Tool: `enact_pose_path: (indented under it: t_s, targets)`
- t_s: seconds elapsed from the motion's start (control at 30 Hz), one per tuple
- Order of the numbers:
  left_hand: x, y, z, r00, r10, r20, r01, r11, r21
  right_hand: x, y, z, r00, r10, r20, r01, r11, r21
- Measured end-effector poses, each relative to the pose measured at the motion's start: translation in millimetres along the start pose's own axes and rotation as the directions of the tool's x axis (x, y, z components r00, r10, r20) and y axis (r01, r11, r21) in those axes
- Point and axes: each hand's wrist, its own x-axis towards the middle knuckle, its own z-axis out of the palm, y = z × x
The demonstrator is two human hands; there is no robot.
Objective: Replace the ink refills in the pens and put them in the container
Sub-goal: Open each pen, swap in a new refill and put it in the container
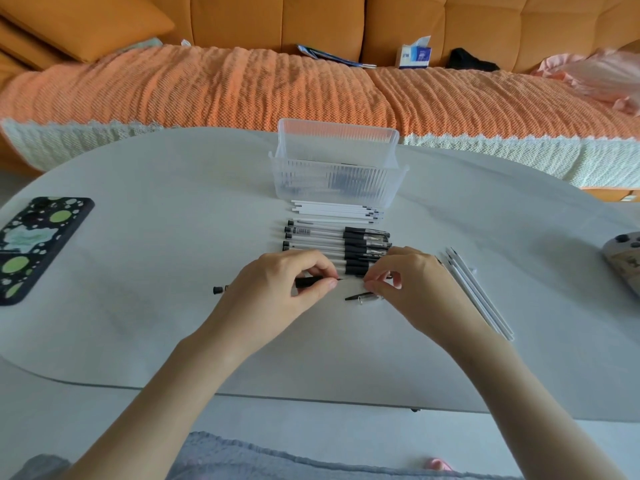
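Left hand [277, 285] grips clear plastic pen with black grip [311, 281] just above white oval table [138, 306]. Right hand [398, 275] pinches at its open end, contents unclear. Few pens seemingly inside clear ribbed plastic container [336, 181] — row of clear black-gripped pens [332, 242] waits before it — most work left.

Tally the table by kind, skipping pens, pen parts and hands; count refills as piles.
Clear ribbed plastic container: 1
White ink refill piles: 2
Phone in black spotted case: 1
Grey game controller: 1
Total: 5
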Motion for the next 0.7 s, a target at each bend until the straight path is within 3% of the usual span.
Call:
enact_pose_path:
  t_s: [0.13, 0.23, 0.33, 0.7]
  targets:
    - [1.5, 0.7, 0.0, 1.0, 0.017, 0.002, -0.016, 0.999, -0.046, -4.4, -3.5, -3.5, 0.997, -0.031, -0.07, 0.033, 0.999, 0.028]
    - [1.8, 1.5, -0.3, 1.0, 0.027, -0.009, -0.027, 0.998, -0.051, -7.2, -10.6, -13.2, 0.997, 0.01, -0.072, 0.013, 0.949, 0.316]
    - [1.4, 2.2, -0.7, 0.999, 0.031, -0.006, -0.032, 0.998, -0.052, -9.9, -17.3, -17.1, 1.0, 0.004, -0.017, 0.004, 0.894, 0.447]
    - [1.7, 3.4, -0.5, 0.999, 0.04, 0.003, -0.04, 0.997, -0.065, -11.3, -28.2, -13.6, 1.0, -0.014, -0.005, 0.014, 0.863, 0.505]
